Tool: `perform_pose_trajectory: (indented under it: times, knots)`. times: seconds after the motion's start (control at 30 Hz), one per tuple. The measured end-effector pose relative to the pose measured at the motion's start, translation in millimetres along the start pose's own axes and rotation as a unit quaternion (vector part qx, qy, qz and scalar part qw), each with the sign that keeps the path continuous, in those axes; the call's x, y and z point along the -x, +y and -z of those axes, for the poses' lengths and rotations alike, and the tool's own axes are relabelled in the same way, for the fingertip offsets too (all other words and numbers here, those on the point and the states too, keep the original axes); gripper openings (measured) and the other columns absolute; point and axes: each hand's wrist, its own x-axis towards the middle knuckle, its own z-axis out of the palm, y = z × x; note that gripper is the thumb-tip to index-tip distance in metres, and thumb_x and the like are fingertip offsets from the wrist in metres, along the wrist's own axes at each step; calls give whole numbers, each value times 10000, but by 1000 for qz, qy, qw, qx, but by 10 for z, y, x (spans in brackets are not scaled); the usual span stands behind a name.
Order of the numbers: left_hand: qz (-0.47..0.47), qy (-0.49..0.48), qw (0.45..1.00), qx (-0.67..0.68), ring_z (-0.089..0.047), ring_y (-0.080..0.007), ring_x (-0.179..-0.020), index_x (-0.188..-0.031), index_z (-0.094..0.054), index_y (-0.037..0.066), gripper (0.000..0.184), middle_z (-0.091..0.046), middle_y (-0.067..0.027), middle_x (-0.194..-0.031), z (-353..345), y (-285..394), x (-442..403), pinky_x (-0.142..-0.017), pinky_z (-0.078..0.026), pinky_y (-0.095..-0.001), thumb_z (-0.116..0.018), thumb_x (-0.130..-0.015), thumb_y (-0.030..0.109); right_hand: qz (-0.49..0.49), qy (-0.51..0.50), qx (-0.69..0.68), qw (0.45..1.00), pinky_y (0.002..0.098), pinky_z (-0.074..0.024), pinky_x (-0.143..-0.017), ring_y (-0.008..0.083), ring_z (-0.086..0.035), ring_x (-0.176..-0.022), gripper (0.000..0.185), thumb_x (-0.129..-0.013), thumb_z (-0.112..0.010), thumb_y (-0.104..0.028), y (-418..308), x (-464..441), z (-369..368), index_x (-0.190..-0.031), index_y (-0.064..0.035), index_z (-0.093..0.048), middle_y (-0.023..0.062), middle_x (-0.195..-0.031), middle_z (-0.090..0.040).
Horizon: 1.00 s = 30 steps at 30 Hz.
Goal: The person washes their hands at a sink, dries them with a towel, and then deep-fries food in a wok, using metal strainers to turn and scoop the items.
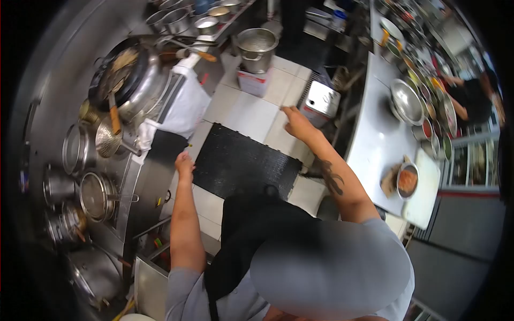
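Observation:
My left hand (184,165) is beside the front edge of the steel stove counter (152,160), with its fingers curled. Whatever they may hold is hidden. My right hand (298,124) reaches forward over the floor, its index finger extended and apart from the other fingers, with nothing visible in it. A white cloth (184,107) hangs over the counter edge ahead of my left hand. Nearest my right hand are a square metal container (322,99) and, farther forward, a large steel pot (257,48) standing on a box (254,81).
A black mat (243,160) lies on the tiled floor. On the left are a wok (126,72), a skimmer (108,137) and a strainer (97,196). The right counter (369,139) bears a colander (407,101) and a bowl of orange-red food (407,182). Another person (474,96) stands beyond it.

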Motion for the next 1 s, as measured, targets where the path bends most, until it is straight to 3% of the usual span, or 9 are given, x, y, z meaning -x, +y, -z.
perform_pose_trajectory:
  times: [0.2, 0.37, 0.5, 0.6, 0.63, 0.7, 0.8, 0.9, 1.0]
  knots:
    - [139, 31, 988, 59, -566, -205, -875, -1368, -369, 149, 573, -526, -92, -1117, -201, 33, -1209, -668, -483, -355, -583, -836, 132, 11, -38, 128, 991, 454, -452, -737, 405, -560, -825, 77, -800, -562, -49, 362, -184, -115, -833, 19, -553, 198, -850, -554]
    - [196, 66, 961, 181, -504, -301, -1120, -1453, -147, 190, 822, -412, -158, -1331, -212, 142, -1835, -837, -461, -445, -667, -819, 138, -164, -76, 156, 971, 462, -467, -819, 410, -570, -926, 287, -844, -578, -253, 169, -394, -161, -942, 17, -596, 246, -967, -568]
    - [165, 13, 982, 92, -565, -216, -989, -1301, -487, 123, 538, -597, -90, -1105, -211, -29, -2143, -815, -451, -391, -688, -809, 203, -197, -105, 159, 962, 461, -457, -890, 421, -557, -1003, 543, -794, -653, -381, 73, -673, -396, -1160, 8, -556, 268, -1100, -540]
    - [-37, -48, 978, -197, -639, -247, -885, -1000, -655, -27, 341, -677, -166, -963, -304, -249, -2119, -775, -478, -339, -703, -759, 209, -107, -168, 150, 968, 452, -460, -893, 416, -540, -1039, 583, -785, -661, -364, -101, -867, -799, -1207, 9, -512, 280, -1148, -506]
    - [-163, -75, 950, -257, -647, -307, -893, -953, -662, -34, 324, -669, -212, -949, -343, -104, -1890, -790, -487, -381, -686, -735, 206, -80, -202, 147, 965, 446, -461, -898, 412, -535, -1050, 598, -776, -673, -348, -190, -946, -986, -1222, 9, -495, 275, -1158, -502]
    - [-235, -110, 919, -299, -612, -397, -947, -1000, -641, -5, 347, -650, -238, -960, -396, -116, -1605, -841, -476, -443, -652, -748, 234, -1, -262, 148, 954, 442, -459, -914, 407, -527, -1059, 696, -738, -717, -306, -307, -1070, -1464, -1286, 6, -423, 269, -1198, -477]
    - [-65, -166, 983, -35, -625, -268, -870, -1031, -624, 3, 302, -664, -111, -939, -474, 410, -994, -796, -484, -363, -618, -842, 239, 52, -301, 103, 947, 425, -383, -1010, 376, -437, -1212, 804, -694, -760, -286, -1104, -1385, -1825, -1325, 37, -381, 265, -1304, -435]
    - [103, -366, 862, 334, -601, -193, -830, -1141, -569, 38, 301, -626, -60, -1012, -223, 578, -884, -763, -473, -315, -554, -893, 209, 159, -266, -42, 950, 442, -452, -889, 387, -546, -1058, 616, -728, -723, -254, -1263, -1753, -2374, -1228, 22, -491, 237, -1142, -572]
    - [179, -176, 826, 505, -593, -178, -834, -1121, -563, 52, 274, -617, -59, -1017, -138, 382, -1013, -708, -473, -285, -498, -919, 226, 179, -402, -14, 898, 401, -504, -693, 315, -637, -805, 359, -777, -670, -239, -1570, -2090, -2406, -1035, 3, -607, 155, -895, -665]
